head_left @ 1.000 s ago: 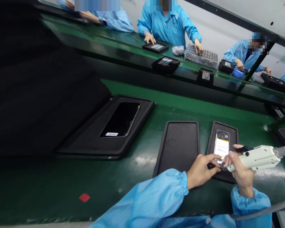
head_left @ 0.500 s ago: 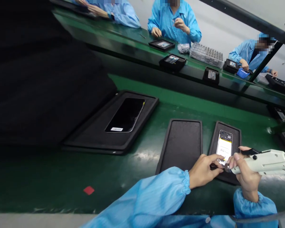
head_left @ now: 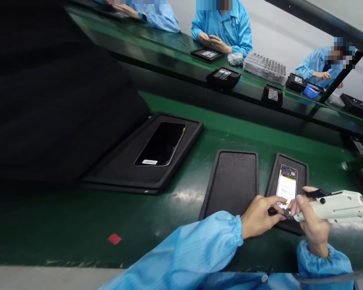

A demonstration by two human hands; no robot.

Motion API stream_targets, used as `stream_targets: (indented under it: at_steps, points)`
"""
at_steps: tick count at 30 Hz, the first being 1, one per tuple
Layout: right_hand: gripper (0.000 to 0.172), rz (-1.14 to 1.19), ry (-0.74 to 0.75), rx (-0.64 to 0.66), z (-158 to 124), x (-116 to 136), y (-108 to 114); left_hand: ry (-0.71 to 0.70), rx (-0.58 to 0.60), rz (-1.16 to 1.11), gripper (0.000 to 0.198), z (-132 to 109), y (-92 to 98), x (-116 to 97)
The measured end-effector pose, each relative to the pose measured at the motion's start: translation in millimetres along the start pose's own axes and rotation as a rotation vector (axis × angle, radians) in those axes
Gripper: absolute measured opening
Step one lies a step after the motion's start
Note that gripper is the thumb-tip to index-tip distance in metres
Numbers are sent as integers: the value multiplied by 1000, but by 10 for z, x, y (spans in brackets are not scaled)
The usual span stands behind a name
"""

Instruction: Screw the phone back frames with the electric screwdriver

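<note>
An opened phone (head_left: 286, 189), its white battery label and dark upper board showing, lies in a black foam tray (head_left: 303, 171) at the right. My right hand (head_left: 314, 223) is wrapped around a pale electric screwdriver (head_left: 341, 206), held almost level with its nose toward the phone's lower end. From the left, my left hand (head_left: 260, 217) reaches to that same end. Its thumb and fingers are curled together beside the screwdriver's nose. The bit's tip and whatever lies between the left fingertips are hidden.
Left of the phone lies another black tray (head_left: 234, 181). Farther left, a phone with a dark screen (head_left: 161, 144) rests on a larger black tray (head_left: 109, 177). Across a raised green shelf, co-workers in blue smocks (head_left: 220, 32) sit near stacked clear trays (head_left: 264, 67). A dark cloth (head_left: 48, 92) fills the left.
My hands, the screwdriver and the opened phone keep nearly the same positions. The view shifts slightly. Across the bench, the middle co-worker's raised hand has come down to the other hand.
</note>
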State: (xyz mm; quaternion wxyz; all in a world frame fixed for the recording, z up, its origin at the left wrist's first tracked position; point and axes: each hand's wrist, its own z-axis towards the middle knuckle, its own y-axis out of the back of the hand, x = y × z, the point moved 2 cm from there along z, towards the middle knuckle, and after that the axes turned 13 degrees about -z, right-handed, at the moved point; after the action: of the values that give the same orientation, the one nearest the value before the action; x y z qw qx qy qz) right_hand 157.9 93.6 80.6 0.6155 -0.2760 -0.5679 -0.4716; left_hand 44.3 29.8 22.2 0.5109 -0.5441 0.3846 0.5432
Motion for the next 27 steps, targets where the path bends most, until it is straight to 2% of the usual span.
stream_targets:
  at_steps: [6, 9, 12, 16, 27]
  points:
    - [39, 18, 7, 16, -9, 2, 0, -111, -40, -14, 32, -13, 2, -38]
    - [33, 0, 16, 1, 21, -8, 29, -130, -40, -24, 49, -22, 17, -36]
    - [34, -18, 28, -63, 60, -7, 56, -87, -38, 13, 66, -20, 28, 9]
    - [36, 38, 26, -87, 81, -8, 46, -48, -29, 47, 63, -11, 17, 52]
    - [35, -3, 44, -56, 69, -27, 22, -63, -44, 55, 54, -7, 16, -33]
